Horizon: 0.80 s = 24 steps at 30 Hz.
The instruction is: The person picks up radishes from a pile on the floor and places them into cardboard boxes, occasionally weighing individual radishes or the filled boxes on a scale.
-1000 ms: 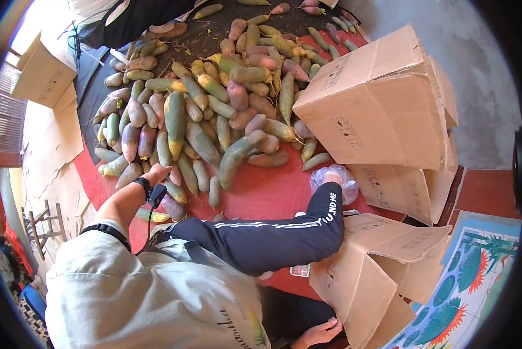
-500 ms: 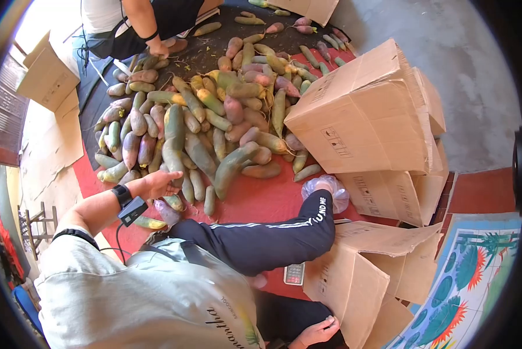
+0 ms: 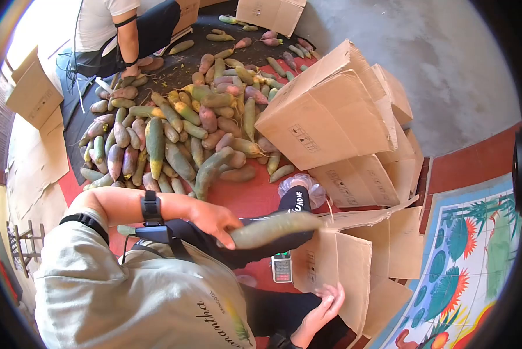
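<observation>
A long, pale green radish is gripped at its left end by my left hand, its far end blurred and overlapping the top of an open cardboard box. My right hand holds nothing; its fingers are apart, right by the near side of that box. Behind my left hand spreads a big heap of green, purple and yellowish radishes on the red and black ground cover. Beside the box, in front of my leg, lies a white keypad with a lit green display.
More cardboard boxes stand at the right of the heap. A co-worker sits at the upper left, one hand down by the radishes. My covered foot rests between heap and boxes. Painted tiles line the right.
My left hand has left the heap with a radish and swung right toward the open box. My right hand has risen slightly and its fingers have spread. The view has shifted somewhat.
</observation>
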Each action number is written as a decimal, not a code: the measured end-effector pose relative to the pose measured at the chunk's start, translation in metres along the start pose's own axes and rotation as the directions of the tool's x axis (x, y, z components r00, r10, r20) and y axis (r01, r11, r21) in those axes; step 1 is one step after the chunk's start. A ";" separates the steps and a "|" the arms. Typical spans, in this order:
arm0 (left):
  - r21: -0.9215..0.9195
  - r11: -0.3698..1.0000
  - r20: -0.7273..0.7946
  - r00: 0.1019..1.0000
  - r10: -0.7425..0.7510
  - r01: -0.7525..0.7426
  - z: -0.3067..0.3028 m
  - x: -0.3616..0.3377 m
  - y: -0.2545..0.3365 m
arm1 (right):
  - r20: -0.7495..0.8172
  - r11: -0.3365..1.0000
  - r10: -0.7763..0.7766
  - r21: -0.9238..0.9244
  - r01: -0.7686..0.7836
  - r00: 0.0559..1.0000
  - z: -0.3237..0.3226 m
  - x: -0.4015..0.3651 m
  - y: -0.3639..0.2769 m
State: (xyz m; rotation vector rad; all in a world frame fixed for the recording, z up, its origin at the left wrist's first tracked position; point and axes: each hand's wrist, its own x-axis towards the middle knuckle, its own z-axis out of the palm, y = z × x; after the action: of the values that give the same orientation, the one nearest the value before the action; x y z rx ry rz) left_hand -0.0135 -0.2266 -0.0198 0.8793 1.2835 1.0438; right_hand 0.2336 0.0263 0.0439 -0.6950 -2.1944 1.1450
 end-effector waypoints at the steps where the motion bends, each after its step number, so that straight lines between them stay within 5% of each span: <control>1: 0.077 0.996 0.063 0.997 0.041 -0.046 0.006 0.008 0.010 | -0.007 1.000 -0.004 0.001 0.004 1.000 0.004 0.003 -0.006; 4: 0.263 0.954 0.158 0.982 0.106 -0.145 0.022 0.021 0.035 | 0.186 0.935 -0.026 0.353 -0.042 0.982 0.015 0.010 -0.026; 7: 0.368 0.914 0.222 0.971 0.089 -0.168 0.031 0.028 0.046 | 0.182 0.941 0.093 0.306 -0.146 0.979 0.013 0.007 -0.039; 11: 0.421 0.844 0.179 0.943 0.281 -0.332 0.032 0.026 0.040 | 0.096 0.960 0.111 0.247 -0.131 0.989 0.002 0.007 -0.027; 13: 0.427 0.826 0.176 0.929 0.325 -0.369 0.032 0.022 0.039 | 0.260 0.910 0.109 0.362 -0.201 0.959 -0.002 0.004 -0.023; 18: 0.364 0.792 0.014 0.853 0.522 -0.491 0.021 0.015 0.037 | 0.322 0.927 -0.001 0.357 -0.120 0.947 0.000 -0.003 -0.049; 21: 0.280 0.841 -0.098 0.858 0.504 -0.462 0.011 0.001 0.053 | 0.198 0.901 -0.006 0.426 -0.080 0.980 -0.009 0.001 -0.057; 23: 0.223 0.907 -0.263 0.874 0.409 -0.357 -0.004 -0.017 0.059 | -0.099 0.878 0.040 0.479 0.012 0.994 -0.020 0.006 -0.087; 24: 0.339 0.900 -0.364 0.843 0.395 -0.275 -0.019 -0.021 0.044 | -0.328 0.895 0.001 0.421 0.145 0.945 -0.027 0.011 -0.079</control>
State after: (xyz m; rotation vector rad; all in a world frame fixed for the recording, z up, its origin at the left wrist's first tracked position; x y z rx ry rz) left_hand -0.0368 -0.2335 0.0264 1.1634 1.7118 1.4169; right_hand 0.2296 0.0093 0.1268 -0.5468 -1.5972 1.3253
